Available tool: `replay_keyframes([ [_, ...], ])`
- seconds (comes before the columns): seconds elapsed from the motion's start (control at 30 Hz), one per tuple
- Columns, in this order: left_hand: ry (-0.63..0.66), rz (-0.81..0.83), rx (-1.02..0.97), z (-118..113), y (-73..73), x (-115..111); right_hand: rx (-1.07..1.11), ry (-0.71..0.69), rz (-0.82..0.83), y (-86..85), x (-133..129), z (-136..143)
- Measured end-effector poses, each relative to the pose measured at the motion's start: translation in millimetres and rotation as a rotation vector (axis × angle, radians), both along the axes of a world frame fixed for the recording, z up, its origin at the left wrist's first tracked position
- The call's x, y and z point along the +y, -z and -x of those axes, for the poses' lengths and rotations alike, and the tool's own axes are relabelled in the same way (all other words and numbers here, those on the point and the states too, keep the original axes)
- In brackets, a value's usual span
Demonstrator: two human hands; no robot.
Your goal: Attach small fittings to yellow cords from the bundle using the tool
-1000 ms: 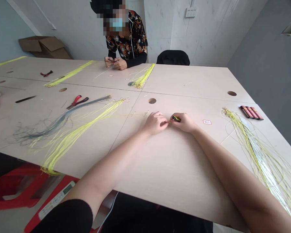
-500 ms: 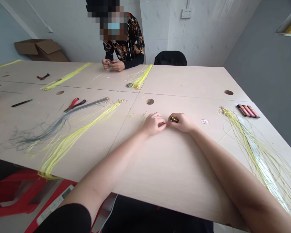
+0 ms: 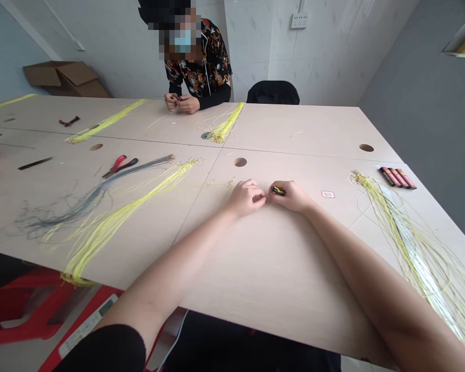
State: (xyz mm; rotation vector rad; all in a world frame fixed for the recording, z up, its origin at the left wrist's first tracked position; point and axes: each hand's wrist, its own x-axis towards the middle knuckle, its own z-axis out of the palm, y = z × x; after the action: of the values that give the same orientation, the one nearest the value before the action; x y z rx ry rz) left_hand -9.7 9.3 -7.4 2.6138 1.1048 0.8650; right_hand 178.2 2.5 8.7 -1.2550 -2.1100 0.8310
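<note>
Over the table's middle, my left hand (image 3: 248, 198) is closed in a pinch, its fingertips close to my right hand. What it pinches is too small to make out; a faint thin yellow cord lies on its left side. My right hand (image 3: 292, 196) is wrapped round a small black-and-yellow lighter (image 3: 278, 190), largely hidden by the fingers. Small gold-coloured hooks (image 3: 231, 182) lie just left of my left hand. Farther left is a bundle of yellow cords (image 3: 129, 206) with gold ends, beside a bundle of grey cords (image 3: 96, 194).
Red-handled pliers (image 3: 119, 165) and a black knife-like tool (image 3: 35, 163) lie left. At right are a cord bundle (image 3: 397, 232), several pink-and-black cylinders (image 3: 397, 177) and a small label (image 3: 327, 194). A co-worker (image 3: 197, 67) sits opposite. The table has round holes (image 3: 240, 162).
Both my hands stay nearly in place. A tiny reddish spot between my fingertips earlier no longer shows. The co-worker's head has shifted slightly.
</note>
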Motion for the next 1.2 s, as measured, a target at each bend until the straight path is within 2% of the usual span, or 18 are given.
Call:
replay_keyframes([
  [1.2, -0.010, 0.011, -0.044, 0.4, -1.3, -0.9, 0.042, 0.033, 0.021, -3.3, -3.0, 2.0],
])
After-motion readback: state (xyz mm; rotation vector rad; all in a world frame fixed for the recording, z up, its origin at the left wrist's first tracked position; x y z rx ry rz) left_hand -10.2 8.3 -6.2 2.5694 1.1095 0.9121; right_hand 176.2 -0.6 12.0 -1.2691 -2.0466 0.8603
